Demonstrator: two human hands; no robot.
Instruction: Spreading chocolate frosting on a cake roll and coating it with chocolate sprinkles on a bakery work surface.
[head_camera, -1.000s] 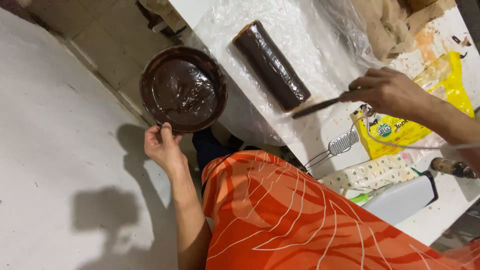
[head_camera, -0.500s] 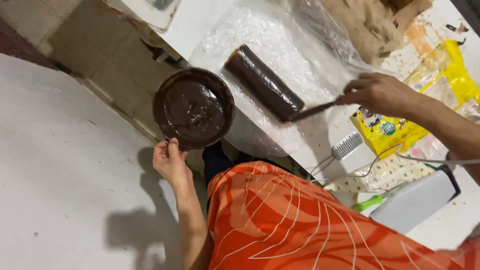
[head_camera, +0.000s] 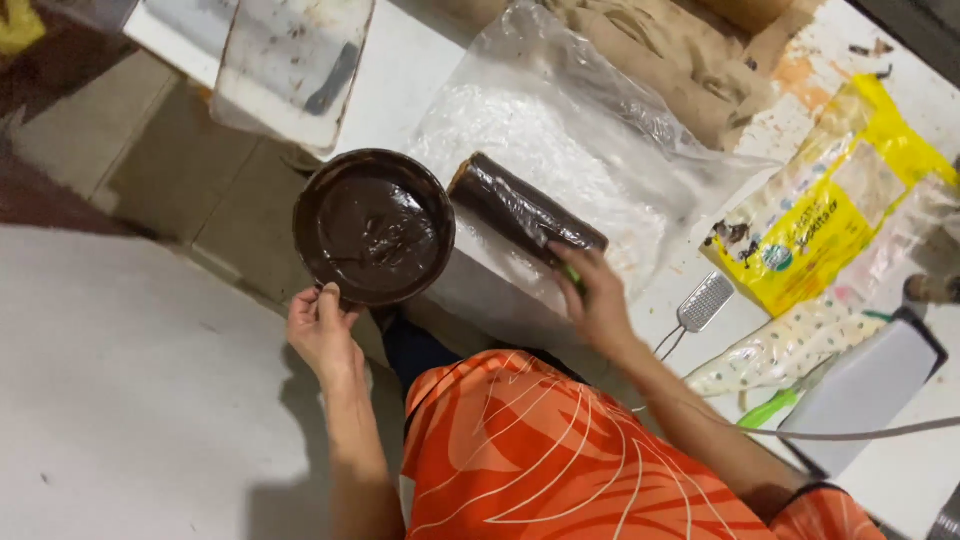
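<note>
- White table (head_camera: 430, 90) fills the upper frame; one crinkled clear plastic sheet (head_camera: 560, 130) spreads across it.
- One round bowl (head_camera: 374, 227) of glossy brown chocolate, centre-left, its rim pinched by the left hand (head_camera: 322, 335).
- One dark chocolate-coated roll (head_camera: 525, 212) lies on the plastic, centre.
- Right hand (head_camera: 598, 300) curls at the roll's lower end; whether it grips something, I cannot tell.

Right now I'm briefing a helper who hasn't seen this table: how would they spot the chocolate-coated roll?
Start at the white table and find the crinkled clear plastic sheet spread across it. On the sheet's near edge lies the roll, a long dark-brown glossy log, with the right hand at its end. Unlike the round bowl of chocolate in the left hand, it is long and solid.
</note>
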